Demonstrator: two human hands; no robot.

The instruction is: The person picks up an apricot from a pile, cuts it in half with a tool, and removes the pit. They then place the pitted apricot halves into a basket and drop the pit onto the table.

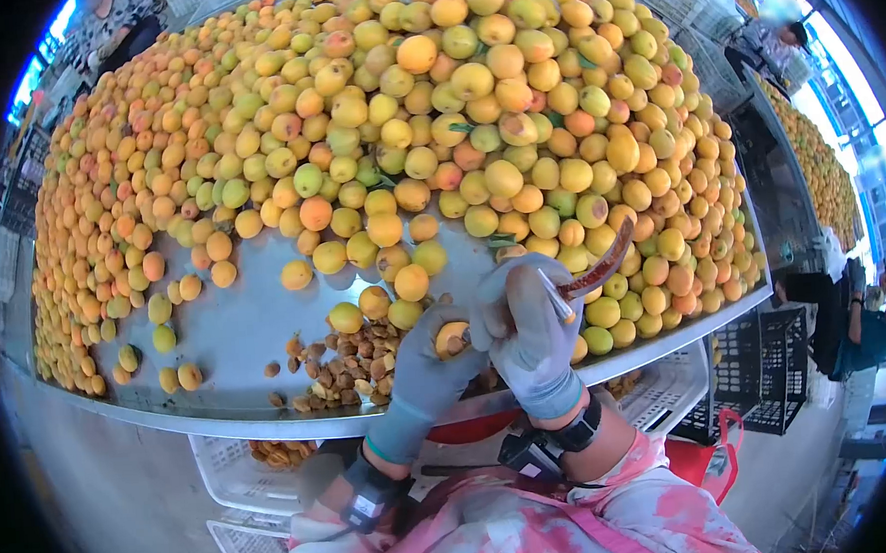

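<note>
My left hand (430, 362), in a grey glove, holds a cut apricot (452, 340) with its orange inside facing up. Right beside it, my right hand (532, 317), gloved too, is closed round the handle of a curved knife (603, 265); the reddish-brown curved part points up and to the right. The two hands touch or nearly touch at the front edge of the metal table (234, 307). A pile of brown pits (343, 367) lies just left of my left hand. Whole apricots (503, 178) are heaped behind both hands.
White crates (675, 389) stand below the table's front edge, one at the left holding orange pieces (282, 452). Black crates (763, 360) are at the right. A co-worker (857, 335) is at the far right, others stand farther back. Another fruit-covered table (812, 157) lies beyond.
</note>
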